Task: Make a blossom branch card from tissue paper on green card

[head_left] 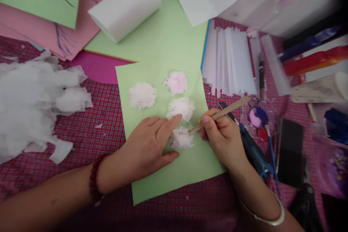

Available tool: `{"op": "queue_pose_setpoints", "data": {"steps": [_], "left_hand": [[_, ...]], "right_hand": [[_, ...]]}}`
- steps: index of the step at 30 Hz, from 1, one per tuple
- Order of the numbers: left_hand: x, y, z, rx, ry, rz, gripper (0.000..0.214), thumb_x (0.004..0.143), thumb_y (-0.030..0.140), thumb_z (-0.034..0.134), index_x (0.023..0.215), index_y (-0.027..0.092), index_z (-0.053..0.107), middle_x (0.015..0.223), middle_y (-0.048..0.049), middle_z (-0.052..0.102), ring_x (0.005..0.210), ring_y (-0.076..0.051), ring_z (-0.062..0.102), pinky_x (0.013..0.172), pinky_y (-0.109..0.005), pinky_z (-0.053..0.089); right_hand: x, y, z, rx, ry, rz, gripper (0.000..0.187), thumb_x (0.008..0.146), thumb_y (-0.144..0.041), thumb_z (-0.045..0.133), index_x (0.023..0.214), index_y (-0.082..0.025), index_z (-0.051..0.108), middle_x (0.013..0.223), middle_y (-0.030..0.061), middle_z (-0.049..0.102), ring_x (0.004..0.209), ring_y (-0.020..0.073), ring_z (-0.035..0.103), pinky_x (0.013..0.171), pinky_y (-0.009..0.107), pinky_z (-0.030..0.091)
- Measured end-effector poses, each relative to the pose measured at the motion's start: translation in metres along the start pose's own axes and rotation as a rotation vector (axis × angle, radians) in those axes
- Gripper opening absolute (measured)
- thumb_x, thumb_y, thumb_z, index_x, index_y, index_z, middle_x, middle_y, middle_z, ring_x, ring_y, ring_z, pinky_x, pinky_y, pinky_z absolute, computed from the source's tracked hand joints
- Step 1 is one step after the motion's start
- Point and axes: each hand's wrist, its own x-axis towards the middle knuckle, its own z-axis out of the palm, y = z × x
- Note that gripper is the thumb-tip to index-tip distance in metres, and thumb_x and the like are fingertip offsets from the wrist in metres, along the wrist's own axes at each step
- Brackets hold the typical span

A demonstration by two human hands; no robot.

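A light green sheet of paper (pixel 163 174) lies in front of me on a red checked cloth. Several fluffy tissue puffs sit on it, white ones (pixel 142 95) (pixel 181 107) and a pinkish one (pixel 176 82). My left hand (pixel 148 145) lies flat on the sheet with fingers stretched out, the forefinger tip beside the nearest puff (pixel 182 139). My right hand (pixel 220 136) is closed around a thin wooden stick (pixel 225 112), whose tip touches that nearest puff.
A heap of shredded white tissue (pixel 29 105) lies at the left. A tissue roll (pixel 126 5), pink and green papers (pixel 67 25) and pleated white paper (pixel 231 58) lie behind. Pens, a blue cutter (pixel 254 148), a black block (pixel 290 152) and scissors crowd the right side.
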Motion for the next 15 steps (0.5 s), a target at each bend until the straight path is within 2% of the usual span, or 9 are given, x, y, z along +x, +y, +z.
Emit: {"op": "queue_pose_setpoints", "data": {"steps": [3,6,8,11,13,14,15], "left_hand": [[0.001,-0.001,0.000,-0.037,-0.004,-0.012,0.079,0.074,0.029,0.073,0.139,0.009,0.034,0.101,-0.0099,0.063,0.094,-0.025,0.057,0.088,-0.043,0.047],[0.004,-0.003,-0.002,-0.175,0.004,-0.063,0.073,0.072,0.025,0.071,0.137,0.011,0.041,0.094,-0.0071,0.062,0.085,-0.022,0.057,0.082,-0.041,0.048],[0.006,-0.006,-0.005,-0.407,0.036,-0.143,0.060,0.075,0.023,0.067,0.131,0.015,0.048,0.084,-0.0026,0.061,0.075,-0.017,0.057,0.074,-0.034,0.048],[0.012,-0.015,-0.012,-0.844,0.239,-0.315,0.029,0.081,0.025,0.059,0.108,0.017,0.059,0.071,0.0020,0.056,0.062,-0.010,0.051,0.061,-0.024,0.043],[0.019,-0.023,-0.016,-1.054,0.398,-0.430,0.016,0.081,0.027,0.057,0.094,0.017,0.057,0.067,0.0028,0.053,0.057,-0.008,0.047,0.057,-0.021,0.041],[0.023,-0.027,-0.018,-1.098,0.420,-0.476,0.015,0.082,0.029,0.055,0.091,0.017,0.055,0.067,0.0024,0.052,0.057,-0.008,0.047,0.057,-0.021,0.041],[0.026,-0.031,-0.020,-1.099,0.388,-0.507,0.015,0.084,0.031,0.052,0.090,0.017,0.053,0.068,0.0015,0.053,0.058,-0.008,0.049,0.058,-0.021,0.042]], "right_hand": [[0.002,0.005,0.003,0.106,0.014,0.055,0.026,0.090,-0.032,0.055,0.068,-0.019,0.055,0.050,-0.0044,0.052,0.043,0.0087,0.046,0.043,0.022,0.036],[0.005,0.010,0.005,0.389,0.175,0.127,0.025,0.090,-0.037,0.055,0.072,-0.021,0.054,0.047,-0.0068,0.048,0.038,0.0080,0.041,0.038,0.021,0.031],[0.007,0.012,0.006,0.576,0.292,0.141,0.025,0.088,-0.040,0.056,0.072,-0.021,0.053,0.045,-0.0078,0.047,0.036,0.0075,0.038,0.035,0.020,0.028],[0.011,0.012,0.008,0.706,0.332,0.121,0.028,0.082,-0.044,0.063,0.070,-0.021,0.054,0.046,-0.0069,0.050,0.036,0.0073,0.040,0.036,0.020,0.030],[0.015,0.013,0.009,0.747,0.321,0.111,0.029,0.079,-0.047,0.065,0.072,-0.020,0.056,0.048,-0.0061,0.052,0.039,0.0079,0.044,0.040,0.020,0.035],[0.018,0.013,0.009,0.759,0.309,0.109,0.030,0.079,-0.048,0.065,0.074,-0.020,0.058,0.049,-0.0057,0.053,0.041,0.0085,0.046,0.043,0.021,0.039],[0.020,0.013,0.009,0.763,0.295,0.106,0.029,0.079,-0.049,0.065,0.075,-0.020,0.059,0.051,-0.0050,0.054,0.043,0.0094,0.048,0.046,0.023,0.042]]}}
